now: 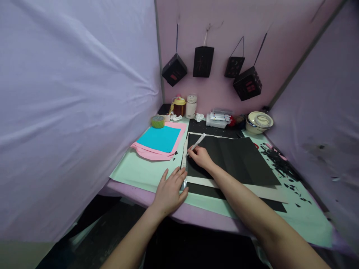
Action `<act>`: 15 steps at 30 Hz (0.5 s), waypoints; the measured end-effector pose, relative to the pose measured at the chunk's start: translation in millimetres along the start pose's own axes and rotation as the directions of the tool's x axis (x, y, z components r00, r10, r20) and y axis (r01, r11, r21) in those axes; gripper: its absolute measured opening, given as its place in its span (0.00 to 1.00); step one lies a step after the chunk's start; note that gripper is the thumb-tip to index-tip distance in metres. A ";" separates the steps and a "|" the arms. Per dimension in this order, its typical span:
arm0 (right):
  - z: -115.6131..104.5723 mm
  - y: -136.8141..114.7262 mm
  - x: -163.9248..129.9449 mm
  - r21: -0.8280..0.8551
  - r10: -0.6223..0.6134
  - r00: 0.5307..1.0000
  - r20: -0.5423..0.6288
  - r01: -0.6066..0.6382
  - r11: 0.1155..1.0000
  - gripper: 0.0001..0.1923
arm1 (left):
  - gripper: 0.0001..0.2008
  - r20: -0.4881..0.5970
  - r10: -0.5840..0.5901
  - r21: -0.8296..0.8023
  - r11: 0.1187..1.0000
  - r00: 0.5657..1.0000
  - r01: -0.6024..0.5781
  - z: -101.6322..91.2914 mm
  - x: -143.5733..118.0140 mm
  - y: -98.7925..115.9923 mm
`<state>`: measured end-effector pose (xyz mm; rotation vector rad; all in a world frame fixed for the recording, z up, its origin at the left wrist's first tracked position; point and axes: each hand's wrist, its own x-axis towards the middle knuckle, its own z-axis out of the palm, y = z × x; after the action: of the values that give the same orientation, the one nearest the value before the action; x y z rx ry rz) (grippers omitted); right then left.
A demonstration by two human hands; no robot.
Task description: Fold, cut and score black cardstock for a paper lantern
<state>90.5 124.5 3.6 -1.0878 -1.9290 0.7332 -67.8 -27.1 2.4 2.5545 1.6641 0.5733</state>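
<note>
While the left hand (169, 191) lies flat, fingers spread, pinning the ruler (184, 164) at frame centre, the right hand (199, 156) grips a pen-shaped knife (197, 144) against the ruler's far end, along the black paper (238, 158).

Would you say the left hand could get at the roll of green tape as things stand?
Probably yes. The left hand presses flat on the ruler, holding nothing, and only flat coloured paper lies between it and the tape.
</note>
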 end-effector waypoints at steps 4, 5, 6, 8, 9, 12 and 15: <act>0.8 1.2 0.2 -0.036 -0.016 1.000 -0.017 0.016 0.999 0.10 | 0.24 0.000 -0.008 -0.009 1.000 1.000 0.008 0.8 -0.4 -0.1; 1.0 1.5 0.3 -0.044 -0.016 1.000 -0.024 0.015 0.999 0.10 | 0.24 0.001 -0.012 -0.012 1.000 1.000 0.012 1.0 -0.5 -0.1; 1.2 1.8 0.2 -0.052 -0.016 0.999 -0.031 0.014 0.999 0.10 | 0.25 0.001 -0.014 -0.014 1.000 1.000 0.014 1.1 -0.6 0.0; 1.4 2.1 0.1 -0.062 -0.017 0.999 -0.039 0.014 0.998 0.09 | 0.25 0.002 -0.014 -0.015 1.000 1.000 0.014 1.1 -0.8 0.1; 1.5 2.3 0.0 -0.067 -0.019 0.999 -0.041 0.016 0.998 0.09 | 0.25 0.002 -0.013 -0.015 1.000 1.000 0.013 1.0 -0.8 0.2; 1.5 2.3 -0.6 -0.084 -0.026 0.998 -0.053 0.021 0.996 0.09 | 0.24 0.000 -0.017 -0.017 1.000 1.000 0.017 0.8 -0.9 0.4; 0.9 2.1 -1.5 -0.061 -0.024 0.996 -0.081 0.019 0.998 0.09 | 0.24 -0.006 -0.020 -0.022 1.000 1.000 0.020 0.7 -0.7 0.6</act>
<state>91.1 124.1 0.9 -1.1154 -1.9008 0.6129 -67.2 -27.9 1.7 2.5206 1.6738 0.5946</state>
